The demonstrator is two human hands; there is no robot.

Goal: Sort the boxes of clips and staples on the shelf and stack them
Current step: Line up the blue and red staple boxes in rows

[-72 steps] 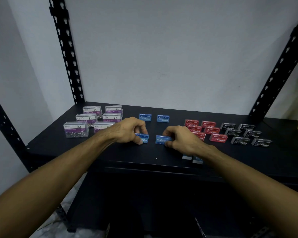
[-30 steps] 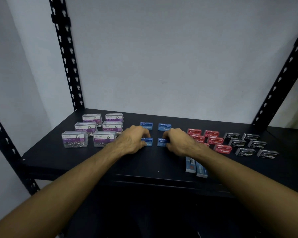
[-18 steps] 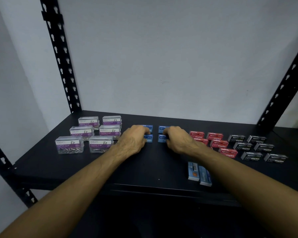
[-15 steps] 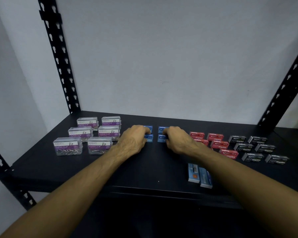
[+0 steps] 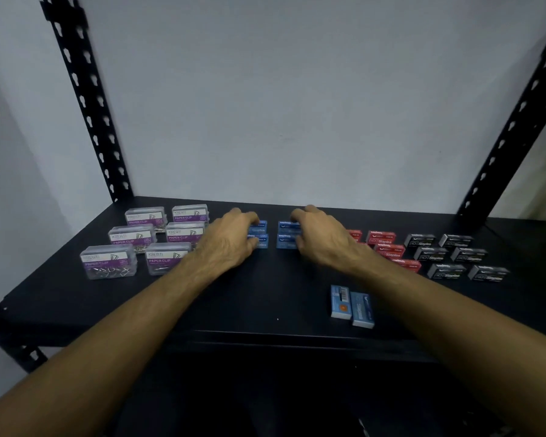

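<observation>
A: where's what on the shelf [image 5: 108,304]?
B: paper clip boxes [image 5: 145,241] far left, four staple boxes [image 5: 273,234] mid-back under both hands, more staple rows [image 5: 429,253] right, two loose boxes [image 5: 351,305] near the front edge

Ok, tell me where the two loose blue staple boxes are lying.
In the head view, the two blue cardboard staple boxes lie side by side near the black shelf's front edge, right of centre, just left of the right forearm.
</observation>
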